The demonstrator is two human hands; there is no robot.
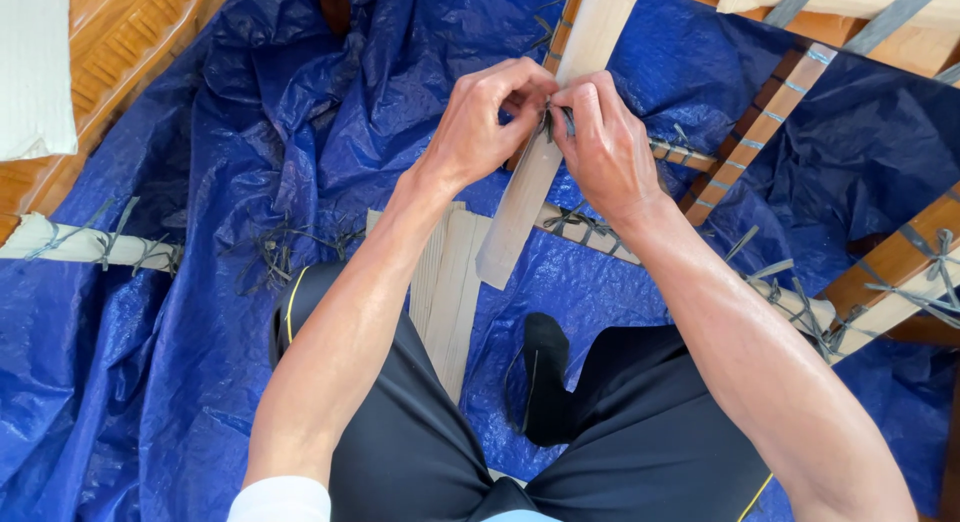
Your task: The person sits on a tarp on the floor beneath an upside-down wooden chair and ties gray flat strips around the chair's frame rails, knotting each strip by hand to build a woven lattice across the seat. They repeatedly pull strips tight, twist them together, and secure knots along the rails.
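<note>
Hands pinched on dark strap: left hand and right hand grips closed either side, holding it taut against pale wooden slat running between them over blue tarp.

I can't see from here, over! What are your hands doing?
Left hand and right hand both pinching a dark cord on the pale wooden slat. Blue tarp underneath. Nothing blocking.

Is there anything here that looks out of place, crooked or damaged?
Nothing looks damaged. Both hands, left hand and right hand, pinch a dark tie on a pale wooden slat. The blue tarp beneath is heavily wrinkled, and loose dark strips lie scattered on it beside the left knee.
</note>
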